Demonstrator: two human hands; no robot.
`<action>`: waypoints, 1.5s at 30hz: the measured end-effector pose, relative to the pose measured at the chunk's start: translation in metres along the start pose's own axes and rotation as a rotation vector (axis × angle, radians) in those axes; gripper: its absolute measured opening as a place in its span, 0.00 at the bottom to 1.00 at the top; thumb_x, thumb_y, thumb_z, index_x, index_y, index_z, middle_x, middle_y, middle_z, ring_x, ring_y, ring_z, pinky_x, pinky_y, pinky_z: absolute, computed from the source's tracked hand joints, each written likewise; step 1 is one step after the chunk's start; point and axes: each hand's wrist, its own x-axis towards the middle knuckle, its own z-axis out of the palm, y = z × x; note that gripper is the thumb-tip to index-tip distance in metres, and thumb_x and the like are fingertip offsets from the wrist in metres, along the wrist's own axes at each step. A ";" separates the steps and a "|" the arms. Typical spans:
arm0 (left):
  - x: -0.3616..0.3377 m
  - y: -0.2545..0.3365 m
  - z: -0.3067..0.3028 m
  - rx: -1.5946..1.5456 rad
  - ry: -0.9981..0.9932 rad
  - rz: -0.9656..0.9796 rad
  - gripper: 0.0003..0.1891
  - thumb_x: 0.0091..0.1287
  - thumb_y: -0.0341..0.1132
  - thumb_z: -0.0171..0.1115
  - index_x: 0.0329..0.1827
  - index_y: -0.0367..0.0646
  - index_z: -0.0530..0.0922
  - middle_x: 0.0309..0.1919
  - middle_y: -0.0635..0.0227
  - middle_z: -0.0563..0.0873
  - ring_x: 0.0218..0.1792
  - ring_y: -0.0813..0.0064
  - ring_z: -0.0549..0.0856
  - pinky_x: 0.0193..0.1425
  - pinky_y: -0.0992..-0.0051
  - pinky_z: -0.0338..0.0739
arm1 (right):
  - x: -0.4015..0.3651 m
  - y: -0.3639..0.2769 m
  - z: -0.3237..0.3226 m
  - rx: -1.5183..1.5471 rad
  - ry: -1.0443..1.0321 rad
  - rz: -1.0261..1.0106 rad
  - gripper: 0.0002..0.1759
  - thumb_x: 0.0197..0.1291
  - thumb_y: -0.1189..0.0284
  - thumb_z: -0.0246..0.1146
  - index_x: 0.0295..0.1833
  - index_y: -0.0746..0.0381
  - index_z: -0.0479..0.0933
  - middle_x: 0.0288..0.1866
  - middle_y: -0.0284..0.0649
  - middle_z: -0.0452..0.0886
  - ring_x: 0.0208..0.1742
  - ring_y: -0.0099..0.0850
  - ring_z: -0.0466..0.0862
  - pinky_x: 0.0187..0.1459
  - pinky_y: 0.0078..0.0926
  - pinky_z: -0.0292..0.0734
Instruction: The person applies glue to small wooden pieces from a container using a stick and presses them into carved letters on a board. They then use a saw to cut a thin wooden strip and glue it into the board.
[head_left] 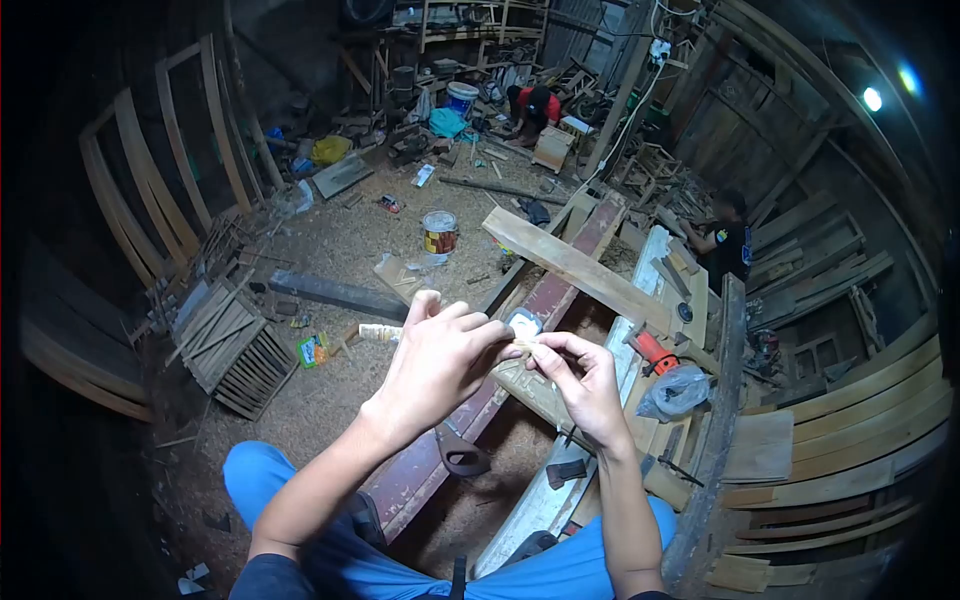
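Observation:
My left hand (435, 350) and my right hand (585, 388) meet above the bench, fingers closed. Between their fingertips is a small pale piece (524, 345), too small and covered to name. Just beyond it shows a whitish thing with a grey-blue edge (523, 323). A pale, patterned stick-like thing (380, 332) juts out left of my left hand in this view. Below the fingers, a carved wooden piece (540, 395) lies across the bench. The dark handle of a handsaw (463, 456) rests on the reddish plank (420, 480) under my left forearm.
A long board (570, 265) crosses the beams ahead. To the right are an orange-red power tool (655, 352) and a clear plastic bag (676, 390). A paint can (440, 232) and slatted crate (230, 345) stand on the littered floor. Two people (538, 108) work farther off.

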 end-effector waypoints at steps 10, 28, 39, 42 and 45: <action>-0.036 0.015 0.045 -0.581 -0.051 -0.227 0.10 0.72 0.30 0.68 0.52 0.33 0.85 0.38 0.56 0.90 0.35 0.70 0.88 0.39 0.72 0.80 | -0.043 0.013 0.003 -0.112 -0.036 -0.004 0.14 0.80 0.67 0.58 0.57 0.67 0.80 0.42 0.38 0.86 0.43 0.22 0.84 0.46 0.25 0.80; -0.033 -0.006 0.021 -0.207 -0.247 -0.009 0.11 0.69 0.40 0.70 0.47 0.44 0.86 0.29 0.65 0.84 0.33 0.61 0.86 0.38 0.63 0.79 | -0.026 0.022 -0.005 -0.364 -0.241 -0.049 0.12 0.73 0.67 0.62 0.44 0.67 0.81 0.32 0.43 0.79 0.34 0.35 0.81 0.40 0.32 0.76; -0.038 -0.019 0.037 0.033 -0.189 0.133 0.10 0.59 0.36 0.70 0.44 0.49 0.87 0.29 0.74 0.81 0.32 0.74 0.83 0.39 0.71 0.73 | -0.020 0.027 0.005 -0.706 -0.138 -0.264 0.07 0.64 0.71 0.69 0.42 0.63 0.83 0.36 0.42 0.84 0.37 0.41 0.84 0.41 0.38 0.78; -0.038 -0.019 0.039 0.073 -0.161 0.160 0.10 0.58 0.35 0.70 0.43 0.50 0.87 0.28 0.75 0.80 0.31 0.75 0.83 0.38 0.71 0.73 | -0.021 0.033 0.004 -0.698 -0.120 -0.296 0.06 0.62 0.73 0.70 0.41 0.63 0.83 0.36 0.42 0.84 0.38 0.42 0.84 0.41 0.38 0.78; -0.041 -0.018 0.043 0.097 -0.191 0.162 0.12 0.57 0.34 0.67 0.45 0.50 0.87 0.29 0.75 0.81 0.33 0.75 0.84 0.40 0.72 0.75 | -0.022 0.040 0.006 -0.631 -0.088 -0.282 0.05 0.60 0.76 0.71 0.40 0.64 0.82 0.36 0.43 0.83 0.38 0.43 0.83 0.41 0.38 0.78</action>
